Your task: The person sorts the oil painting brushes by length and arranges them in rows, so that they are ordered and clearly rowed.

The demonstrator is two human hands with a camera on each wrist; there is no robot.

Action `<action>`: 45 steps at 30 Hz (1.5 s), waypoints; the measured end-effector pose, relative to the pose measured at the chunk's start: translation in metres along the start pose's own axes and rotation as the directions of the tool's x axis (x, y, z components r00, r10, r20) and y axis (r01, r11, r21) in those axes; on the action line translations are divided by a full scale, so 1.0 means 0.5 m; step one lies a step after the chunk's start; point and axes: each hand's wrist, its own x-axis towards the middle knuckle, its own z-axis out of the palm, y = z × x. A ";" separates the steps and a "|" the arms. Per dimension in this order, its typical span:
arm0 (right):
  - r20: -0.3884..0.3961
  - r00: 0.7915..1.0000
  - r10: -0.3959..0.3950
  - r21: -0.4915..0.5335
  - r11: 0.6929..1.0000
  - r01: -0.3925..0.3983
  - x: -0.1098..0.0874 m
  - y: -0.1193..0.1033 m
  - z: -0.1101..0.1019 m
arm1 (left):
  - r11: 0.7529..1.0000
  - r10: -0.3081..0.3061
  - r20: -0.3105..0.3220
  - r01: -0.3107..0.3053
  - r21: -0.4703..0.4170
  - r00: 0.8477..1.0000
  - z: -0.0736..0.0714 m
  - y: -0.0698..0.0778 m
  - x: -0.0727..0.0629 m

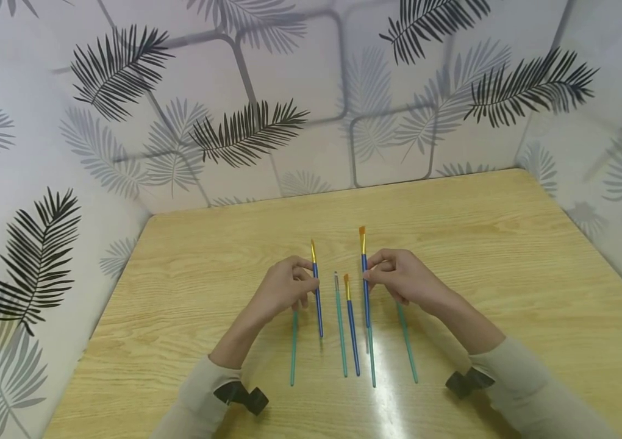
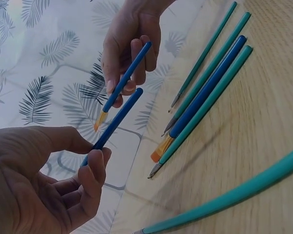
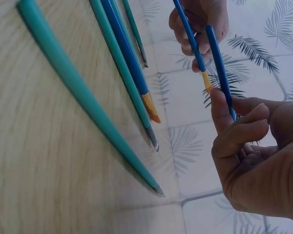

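Observation:
My left hand [image 1: 287, 285] pinches a blue paintbrush [image 1: 319, 311] between thumb and fingers, its narrow bristle tip pointing up and away. Another blue paintbrush [image 1: 366, 299], with flat orange bristles, is pinched by my right hand [image 1: 411, 281]. Both brushes are raised above the table, side by side with a gap between them. Below and between the hands, a third blue paintbrush [image 1: 352, 335] with a gold ferrule lies on the wood beside a teal paintbrush [image 1: 341, 335]. Another teal paintbrush [image 1: 372, 366] is partly hidden behind the right-held brush.
One more teal paintbrush [image 1: 293, 360] lies below my left hand, and another teal paintbrush [image 1: 408, 347] below my right; each hand covers its upper end. The wooden table [image 1: 179, 292] meets a leaf-patterned wall [image 1: 311, 152] at the back and sides.

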 end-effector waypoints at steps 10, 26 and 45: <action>-0.033 0.999 -0.022 0.024 0.999 0.022 0.010 0.004 -0.002 | 0.999 0.033 0.018 -0.033 -0.042 0.999 0.000 0.006 0.004; -0.081 0.996 -0.042 0.075 0.996 0.048 0.035 0.019 -0.009 | 0.993 0.078 -0.008 -0.078 -0.085 0.997 -0.006 0.014 0.030; -0.129 0.991 -0.029 0.077 0.996 0.039 0.064 0.020 -0.010 | 0.990 0.089 -0.083 -0.098 -0.105 0.993 -0.013 0.008 0.064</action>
